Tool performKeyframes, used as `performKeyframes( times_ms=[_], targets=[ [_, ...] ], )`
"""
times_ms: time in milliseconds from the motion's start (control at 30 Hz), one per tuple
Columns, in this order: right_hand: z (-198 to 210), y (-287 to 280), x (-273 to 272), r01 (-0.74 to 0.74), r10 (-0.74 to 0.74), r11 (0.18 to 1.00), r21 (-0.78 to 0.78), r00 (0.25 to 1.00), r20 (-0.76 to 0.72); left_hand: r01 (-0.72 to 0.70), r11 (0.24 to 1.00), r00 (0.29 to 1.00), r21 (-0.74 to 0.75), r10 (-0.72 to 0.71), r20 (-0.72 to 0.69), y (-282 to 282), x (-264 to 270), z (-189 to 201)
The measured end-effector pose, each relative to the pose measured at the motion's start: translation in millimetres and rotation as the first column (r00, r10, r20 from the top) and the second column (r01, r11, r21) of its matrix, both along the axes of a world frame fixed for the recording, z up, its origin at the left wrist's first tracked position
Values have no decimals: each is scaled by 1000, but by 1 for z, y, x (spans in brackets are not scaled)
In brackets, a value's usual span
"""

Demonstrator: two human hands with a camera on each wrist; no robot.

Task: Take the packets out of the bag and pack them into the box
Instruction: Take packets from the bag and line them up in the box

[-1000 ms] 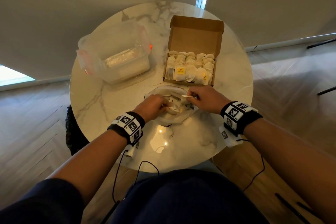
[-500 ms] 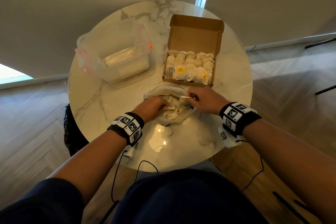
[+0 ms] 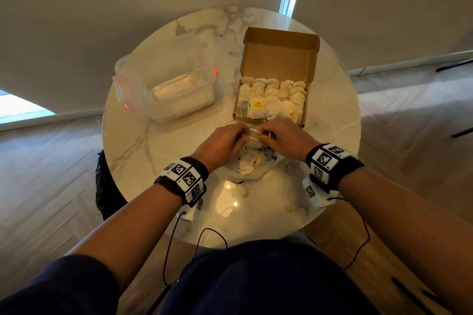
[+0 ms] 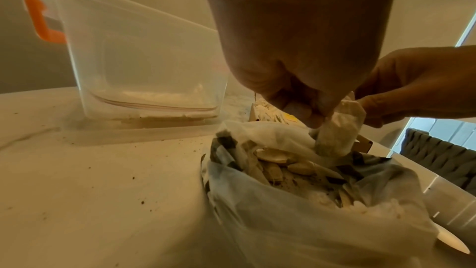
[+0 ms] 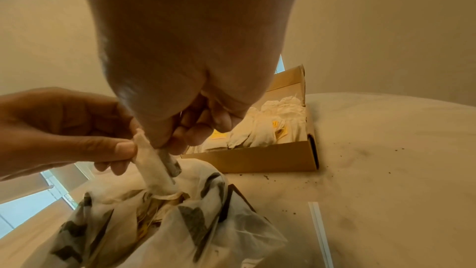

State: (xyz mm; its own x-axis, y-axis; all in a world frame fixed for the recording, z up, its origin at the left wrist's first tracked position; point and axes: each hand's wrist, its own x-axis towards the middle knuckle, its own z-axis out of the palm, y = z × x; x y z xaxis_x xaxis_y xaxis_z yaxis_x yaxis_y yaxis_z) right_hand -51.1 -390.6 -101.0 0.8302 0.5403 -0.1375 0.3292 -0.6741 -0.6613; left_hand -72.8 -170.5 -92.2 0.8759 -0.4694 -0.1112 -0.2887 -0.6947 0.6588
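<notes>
A white paper packet (image 4: 335, 136) hangs just above the open mouth of the translucent bag (image 4: 309, 201), its lower end still touching the packets inside. Both hands pinch its top: my left hand (image 3: 240, 135) from the left, my right hand (image 3: 266, 135) from the right. In the right wrist view the packet (image 5: 154, 170) sits between the right hand's fingertips (image 5: 177, 146) and the left hand's thumb (image 5: 121, 148). The bag (image 3: 252, 169) lies on the table under my hands and holds several more packets. The open cardboard box (image 3: 279, 59) stands just behind, filled with rows of packets (image 3: 271, 100).
A clear plastic container (image 3: 166, 89) with orange clips stands at the back left of the round marble table (image 3: 153, 156). Dark crumbs lie scattered on the tabletop (image 5: 373, 160). Cables hang from both wrist cameras over the near table edge.
Both hands have risen from the bag's mouth and come together toward the box. A packet that was inside the bag now hangs pinched between them.
</notes>
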Motion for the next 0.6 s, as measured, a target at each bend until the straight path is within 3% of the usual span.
performKeyframes(
  times_ms=[100,233,367,600],
  targets=[
    [1,1,1,-13,13,1000,15,1000,-12,-67,997,997,-45,65,-32,-2,1,0],
    [2,1,3,-17,19,998,56,999,-38,-33,999,998,-13,34,59,-4,7,-2],
    [5,3,8,17,-11,997,75,997,-72,-101,994,992,-37,104,74,-4,15,-3],
    [-1,13,33,39,-41,997,65,998,43,-139,987,979,-85,150,139,-3,38,1]
  ],
)
